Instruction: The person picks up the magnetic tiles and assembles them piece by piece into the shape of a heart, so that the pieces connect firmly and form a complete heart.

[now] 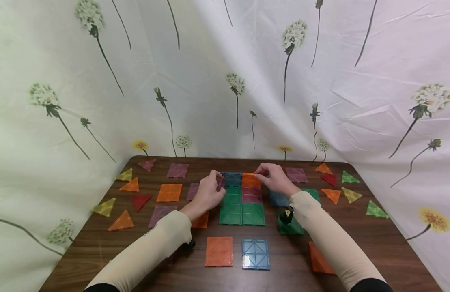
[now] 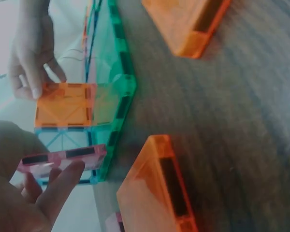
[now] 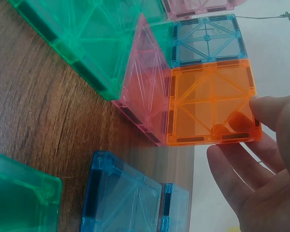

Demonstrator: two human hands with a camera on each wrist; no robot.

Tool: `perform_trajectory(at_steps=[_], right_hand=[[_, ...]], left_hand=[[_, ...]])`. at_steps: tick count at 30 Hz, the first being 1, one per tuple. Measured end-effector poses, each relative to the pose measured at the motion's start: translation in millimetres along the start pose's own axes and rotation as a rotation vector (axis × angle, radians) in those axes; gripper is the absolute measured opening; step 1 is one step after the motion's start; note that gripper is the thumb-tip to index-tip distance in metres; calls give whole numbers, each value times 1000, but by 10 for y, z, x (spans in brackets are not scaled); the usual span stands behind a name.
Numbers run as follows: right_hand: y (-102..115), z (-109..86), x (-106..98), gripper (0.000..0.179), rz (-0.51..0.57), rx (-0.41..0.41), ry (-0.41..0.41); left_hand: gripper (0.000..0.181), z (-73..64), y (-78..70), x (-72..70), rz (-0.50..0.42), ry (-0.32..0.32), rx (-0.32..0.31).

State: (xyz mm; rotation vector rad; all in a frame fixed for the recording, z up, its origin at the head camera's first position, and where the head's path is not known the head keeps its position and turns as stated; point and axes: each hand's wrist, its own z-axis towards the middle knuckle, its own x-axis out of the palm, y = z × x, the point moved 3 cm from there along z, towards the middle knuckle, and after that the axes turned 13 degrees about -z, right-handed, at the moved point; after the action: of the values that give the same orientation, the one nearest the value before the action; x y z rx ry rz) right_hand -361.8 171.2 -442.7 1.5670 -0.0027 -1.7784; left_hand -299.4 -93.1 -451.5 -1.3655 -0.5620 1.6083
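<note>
In the head view my left hand [image 1: 207,194] is at the left of a group of translucent magnetic tiles. Its fingers and thumb hold a pink-purple square tile [image 2: 63,157] on edge, beside an upright blue square tile [image 1: 231,179]. My right hand [image 1: 277,178] pinches the outer edge of an upright orange square tile [image 3: 210,104], thumb on one face and fingers behind. This orange tile stands side by side with the blue one at the back of the group. Flat in front lie green tiles [image 1: 231,214] and one pink tile [image 1: 251,195].
Loose square tiles surround the group: an orange tile [image 1: 219,252] and a light blue tile [image 1: 255,254] in front, a green tile [image 1: 290,228] under the right wrist. Triangles such as a red one [image 1: 140,201] and a yellow one [image 1: 351,195] lie at both sides. Behind hangs a dandelion-print cloth [image 1: 210,81].
</note>
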Motion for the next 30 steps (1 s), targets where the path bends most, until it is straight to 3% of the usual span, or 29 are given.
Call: perform_trajectory(at_steps=[7, 16, 30], right_hand=[[17, 0, -6, 5, -4, -17, -2], [24, 3, -3, 4, -11, -27, 6], [14, -16, -30, 5, -2, -6, 32]], left_hand=[[36, 22, -15, 54, 47, -62, 29], [38, 83, 54, -31, -89, -45, -57], [34, 135, 275, -113, -332, 105, -131]])
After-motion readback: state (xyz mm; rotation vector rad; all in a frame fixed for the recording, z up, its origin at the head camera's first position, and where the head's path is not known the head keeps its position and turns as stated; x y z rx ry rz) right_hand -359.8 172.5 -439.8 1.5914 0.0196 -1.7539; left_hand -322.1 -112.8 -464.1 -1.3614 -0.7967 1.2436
